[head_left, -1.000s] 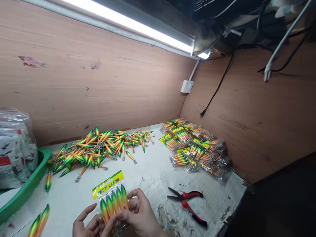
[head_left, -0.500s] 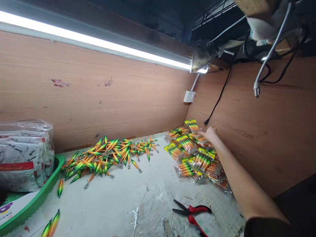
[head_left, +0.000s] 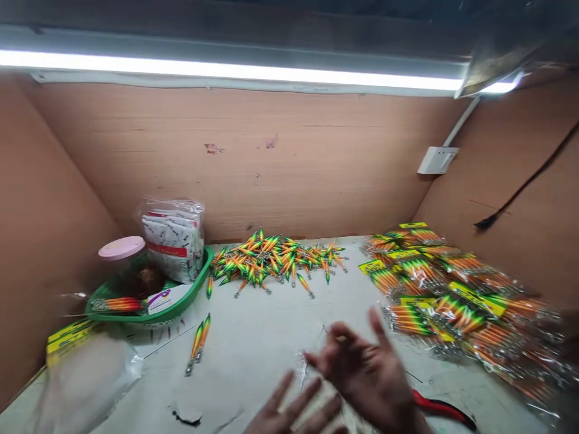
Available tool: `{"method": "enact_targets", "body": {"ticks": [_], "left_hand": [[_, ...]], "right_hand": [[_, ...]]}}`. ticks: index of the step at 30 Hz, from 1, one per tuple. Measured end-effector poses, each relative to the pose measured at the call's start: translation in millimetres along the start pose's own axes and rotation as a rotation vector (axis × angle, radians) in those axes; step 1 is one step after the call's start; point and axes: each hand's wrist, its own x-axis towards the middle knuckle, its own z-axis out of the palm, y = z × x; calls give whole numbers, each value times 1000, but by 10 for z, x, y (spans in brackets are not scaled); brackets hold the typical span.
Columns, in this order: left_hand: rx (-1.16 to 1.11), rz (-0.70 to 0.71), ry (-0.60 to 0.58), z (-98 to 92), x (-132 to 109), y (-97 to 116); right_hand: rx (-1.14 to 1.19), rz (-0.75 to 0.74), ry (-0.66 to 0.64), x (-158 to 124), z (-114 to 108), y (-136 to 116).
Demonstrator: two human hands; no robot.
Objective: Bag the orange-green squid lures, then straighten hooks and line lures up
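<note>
Open room: the white tabletop is running bare from the hands back toward the loose lures, and widening between the tray on the left and the packs on the right.
Left hand: entering at the bottom edge, blurred; fingers are pointing up and rightward, spreading apart.
Right hand: hovering just beside the left, blurred; fingers are curving, standing apart, one digit pointing up, another leftward.
Red-and-black curved handle: lying by the right wrist, partly hidden.
Clear plastic bags with yellow header strips: lying at the left, near the wall.
Two slim green-and-orange lures with metal hooks: lying side by side, left of the hands.
Heaped clear packs of lures with yellow headers: bounding the open room on the right.
Oval green plastic tray: bounding it on the left, holding a bag of white-and-red packets.
Loose heap of green-and-orange lures: spreading along the back edge.
Brown board wall: closing off the rear.
</note>
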Motion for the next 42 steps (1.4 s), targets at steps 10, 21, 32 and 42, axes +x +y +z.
{"method": "enact_targets", "body": {"ticks": [10, 21, 32, 42], "left_hand": [[696, -1123, -10, -972, 198, -961], [639, -1158, 22, -999, 317, -1042], [552, -761, 342, -622, 1184, -1200], [478, -556, 390, -1067, 1452, -1411]], "right_hand": [[-677, 294, 50, 1260, -236, 693], [-921, 593, 42, 1612, 54, 777], [-463, 362, 14, 764, 107, 541], [95, 364, 96, -33, 44, 496]]}}
